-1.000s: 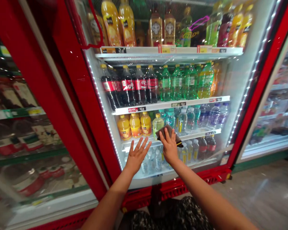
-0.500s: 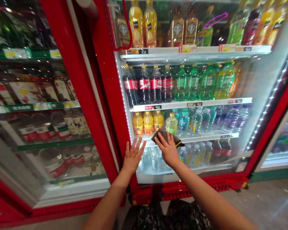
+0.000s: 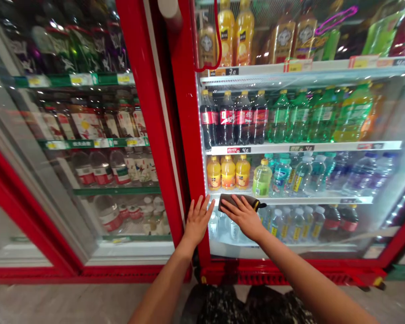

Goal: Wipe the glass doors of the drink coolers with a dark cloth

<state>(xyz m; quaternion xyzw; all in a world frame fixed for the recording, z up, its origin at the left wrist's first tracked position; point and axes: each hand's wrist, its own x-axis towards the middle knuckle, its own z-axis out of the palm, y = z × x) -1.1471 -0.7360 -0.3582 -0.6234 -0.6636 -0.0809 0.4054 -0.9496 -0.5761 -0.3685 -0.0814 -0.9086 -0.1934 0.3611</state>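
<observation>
My right hand holds a folded dark grey cloth with a yellow-and-black edge against the glass door. Its fingers lie spread over the cloth, which covers part of the lower shelf. Beside it, my left hand has its fingers apart and holds nothing. It rests at the door's red left frame, fingertips near the pane. Behind the glass, just above the cloth, are orange juice bottles and a pale green bottle.
Cola bottles and green soda bottles fill a higher shelf. A second red-framed cooler stands at left. A grey handle juts out at the top between them. Grey floor runs along the bottom.
The view has swung left, so the coolers appear further right. Both hands remain at the door, with the cloth under my right hand now lying more level.
</observation>
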